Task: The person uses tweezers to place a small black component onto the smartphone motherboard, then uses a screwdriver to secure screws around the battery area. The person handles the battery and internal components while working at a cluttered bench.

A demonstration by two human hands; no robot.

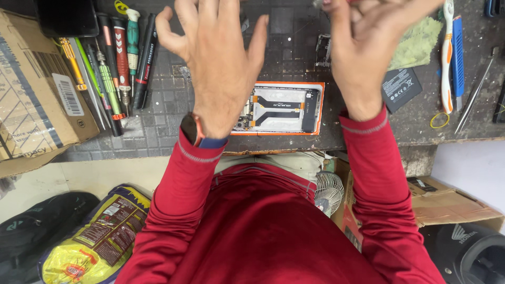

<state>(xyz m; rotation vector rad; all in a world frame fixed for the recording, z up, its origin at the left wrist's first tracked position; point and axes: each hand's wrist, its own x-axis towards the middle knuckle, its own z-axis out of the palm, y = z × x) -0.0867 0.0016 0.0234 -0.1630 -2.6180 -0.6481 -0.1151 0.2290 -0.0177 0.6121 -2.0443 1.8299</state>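
An opened phone (284, 108) with an orange rim lies on the dark work mat (168, 105), its circuit board and flex cables showing. My left hand (221, 63) hovers above the phone's left end with fingers spread and nothing in it. A watch (192, 129) sits on that wrist. My right hand (363, 47) is raised above the phone's right end, its fingertips bunched at the top edge of the frame. A small grey bit (319, 3) shows beside those fingertips; whether it is held cannot be told. Both arms wear red sleeves.
Several screwdrivers and a marker (113, 68) lie at the left beside a cardboard box (31, 89). A phone battery (401, 87), green cloth (418, 42), toothbrush (447, 58), tweezers (473, 97) and yellow rubber band (439, 121) lie right. A small fan (329, 192) sits below the bench.
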